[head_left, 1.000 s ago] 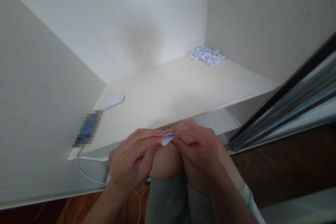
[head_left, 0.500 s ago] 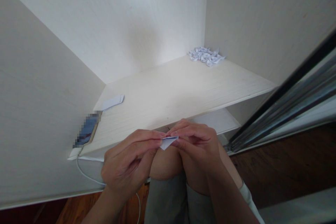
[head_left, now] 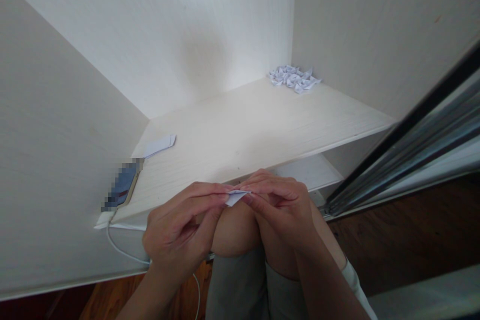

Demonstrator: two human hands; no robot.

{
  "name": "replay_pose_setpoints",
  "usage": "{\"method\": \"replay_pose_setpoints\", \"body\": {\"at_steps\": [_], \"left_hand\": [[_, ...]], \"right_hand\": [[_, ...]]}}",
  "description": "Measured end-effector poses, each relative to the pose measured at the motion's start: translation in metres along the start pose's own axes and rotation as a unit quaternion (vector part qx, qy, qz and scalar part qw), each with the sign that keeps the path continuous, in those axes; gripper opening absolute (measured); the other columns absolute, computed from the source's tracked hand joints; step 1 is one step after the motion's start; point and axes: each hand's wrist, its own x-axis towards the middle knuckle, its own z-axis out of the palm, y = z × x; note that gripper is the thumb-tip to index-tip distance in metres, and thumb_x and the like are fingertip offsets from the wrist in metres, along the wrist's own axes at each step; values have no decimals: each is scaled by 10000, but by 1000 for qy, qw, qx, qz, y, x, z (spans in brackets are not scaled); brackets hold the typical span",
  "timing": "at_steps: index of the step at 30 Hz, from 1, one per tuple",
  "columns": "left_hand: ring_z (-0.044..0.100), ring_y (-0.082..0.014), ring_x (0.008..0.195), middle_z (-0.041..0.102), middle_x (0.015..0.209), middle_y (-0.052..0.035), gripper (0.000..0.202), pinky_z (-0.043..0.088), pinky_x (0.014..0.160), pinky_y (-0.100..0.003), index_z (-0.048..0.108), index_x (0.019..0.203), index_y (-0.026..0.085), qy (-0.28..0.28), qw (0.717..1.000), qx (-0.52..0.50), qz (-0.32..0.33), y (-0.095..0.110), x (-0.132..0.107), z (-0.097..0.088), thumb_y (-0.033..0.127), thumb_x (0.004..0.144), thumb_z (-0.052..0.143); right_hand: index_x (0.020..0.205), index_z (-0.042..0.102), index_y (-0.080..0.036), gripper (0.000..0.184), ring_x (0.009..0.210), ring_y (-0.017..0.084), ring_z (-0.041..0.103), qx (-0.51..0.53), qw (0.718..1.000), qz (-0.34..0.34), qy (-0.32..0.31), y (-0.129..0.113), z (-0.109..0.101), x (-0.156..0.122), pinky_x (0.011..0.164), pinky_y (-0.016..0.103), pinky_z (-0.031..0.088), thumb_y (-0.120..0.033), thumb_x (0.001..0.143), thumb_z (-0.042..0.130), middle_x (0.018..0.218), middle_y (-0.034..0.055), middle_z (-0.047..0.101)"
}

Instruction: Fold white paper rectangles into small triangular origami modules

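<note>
Both hands meet just in front of the shelf's front edge, above my bare knee. My left hand (head_left: 180,230) and my right hand (head_left: 279,205) pinch a small folded piece of white paper (head_left: 236,196) between their fingertips. Only a small triangle of the paper shows between the fingers. A pile of several similar folded paper pieces (head_left: 293,78) lies in the far right corner of the pale wooden shelf (head_left: 243,135).
A phone (head_left: 122,190) lies at the shelf's left front corner with a white cable (head_left: 123,252) hanging down. A white slip of paper (head_left: 159,145) lies behind it. A dark-framed sliding door (head_left: 408,150) stands at the right. Dark wooden floor shows below.
My hands have shifted slightly left and the fingers have worked the small paper; its visible tip now looks flatter. Nothing on the shelf has moved.
</note>
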Motion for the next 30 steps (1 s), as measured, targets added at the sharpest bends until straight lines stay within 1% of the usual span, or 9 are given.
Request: {"method": "replay_pose_setpoints", "body": {"at_steps": [3, 5, 8, 10, 14, 16, 21, 26, 30], "left_hand": [[763, -148, 885, 806, 989, -10, 322, 617, 771, -254, 767, 975, 204, 9, 1000, -8, -14, 1, 0, 1, -74, 822, 709], [760, -141, 869, 806, 958, 4, 300, 617, 770, -245, 774, 948, 219, 12, 999, -24, -46, 3, 1, 2, -50, 824, 728], [759, -135, 848, 805, 918, 19, 226, 621, 742, -217, 788, 911, 242, 13, 988, -71, -140, 4, 5, 3, 29, 840, 761], [761, -142, 828, 806, 909, 12, 150, 630, 717, -213, 793, 895, 241, 10, 970, -113, -213, 4, 8, 3, 98, 857, 770], [761, -145, 725, 804, 842, -15, 14, 633, 694, -213, 794, 872, 202, -6, 937, -146, -318, 2, 14, 2, 209, 870, 782], [758, -144, 674, 800, 804, -23, 67, 625, 663, -205, 790, 871, 184, -12, 925, -150, -348, 1, 16, 2, 250, 862, 793], [755, -160, 674, 800, 809, -40, 117, 626, 659, -228, 789, 868, 168, -49, 913, -141, -379, 0, 17, -3, 285, 855, 790], [732, -167, 650, 799, 831, -54, 138, 610, 631, -251, 799, 868, 184, -103, 907, -153, -378, -10, 19, -8, 316, 829, 812], [706, -162, 597, 767, 709, -45, 170, 573, 589, -242, 786, 843, 184, -174, 869, -200, -418, -21, 22, -12, 342, 808, 838]], "right_hand": [[934, 844, -311, 140, 885, 183, 740, 1, 1000, 11, 2, -1, 1, 0, 815, 329, 587, -189, 883, 798, 906, 9, 815], [913, 841, -297, 111, 869, 177, 736, 2, 1000, 27, 5, 0, 1, 0, 800, 318, 584, -200, 883, 798, 889, 8, 810], [887, 828, -270, 59, 814, 164, 719, 10, 998, 61, 5, 2, 0, 0, 755, 296, 564, -218, 880, 800, 839, 3, 794], [906, 811, -263, 54, 803, 154, 706, 14, 997, 74, 6, 5, 0, 0, 749, 284, 549, -221, 874, 803, 849, -4, 786], [984, 761, -279, 150, 798, 123, 663, -39, 998, 46, 18, 11, -3, -1, 738, 253, 512, -193, 868, 802, 890, -32, 754], [1001, 740, -274, 163, 794, 123, 646, -91, 996, 22, -3, 11, -5, 0, 723, 254, 494, -170, 881, 780, 892, -31, 735], [958, 704, -233, 149, 860, 142, 652, -165, 985, -15, -46, 5, -8, 4, 755, 274, 496, -104, 888, 730, 960, -2, 723], [960, 697, -215, 192, 794, 130, 613, -213, 970, 73, -89, 1, -9, 6, 729, 262, 471, -57, 858, 737, 909, -16, 698], [828, 669, -200, 191, 742, 122, 567, -227, 958, 97, -149, -1, -10, 8, 679, 251, 435, -37, 824, 768, 852, -23, 642]]}}
